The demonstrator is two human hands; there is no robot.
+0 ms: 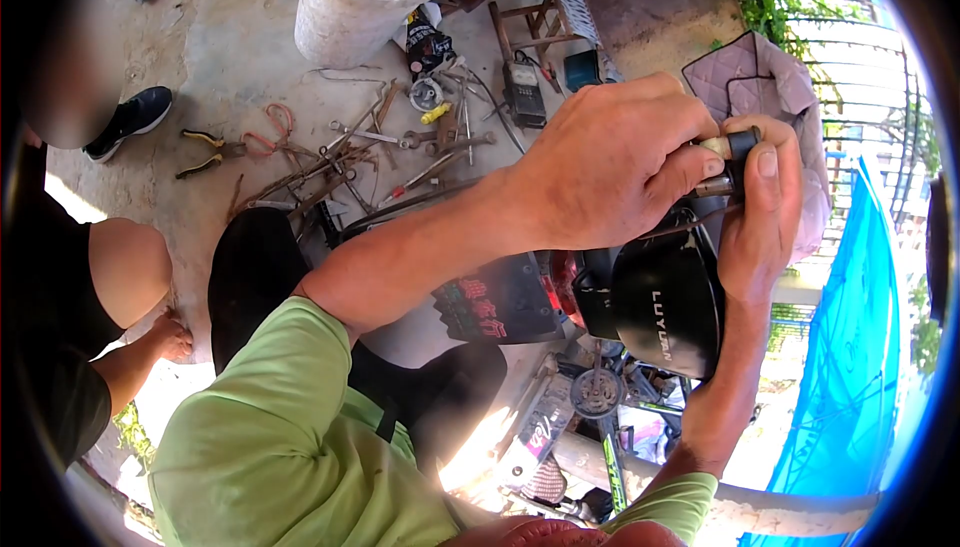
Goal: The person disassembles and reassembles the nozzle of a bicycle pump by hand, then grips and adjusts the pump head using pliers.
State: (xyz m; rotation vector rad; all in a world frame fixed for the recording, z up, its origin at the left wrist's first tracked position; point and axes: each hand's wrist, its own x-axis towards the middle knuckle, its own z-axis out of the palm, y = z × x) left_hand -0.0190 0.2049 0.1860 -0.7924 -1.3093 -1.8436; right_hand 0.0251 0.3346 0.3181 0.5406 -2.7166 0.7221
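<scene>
At the upper right of the frame, here's the small dark-ended part (742, 144), just right of the left hand's (620, 159) pinch, right hand (762, 217) gripping it too, its long axis seemingly crosswise.

Held part (742, 144): black is shown at one end, a pale yellowish tone beside it.
Shirt (250, 407): plain light green is worn.
Rear box (665, 292): black is marked with white lettering.
Mudguard (510, 297): a dark ground is printed with red characters.
Bucket (350, 17): white is smudged with grey.
Pliers (230, 149): grips are coloured yellow and black.
Cover (765, 82): dusty mauve is patterned with quilting.
Tarpaulin (840, 347): bright blue is seen.
</scene>
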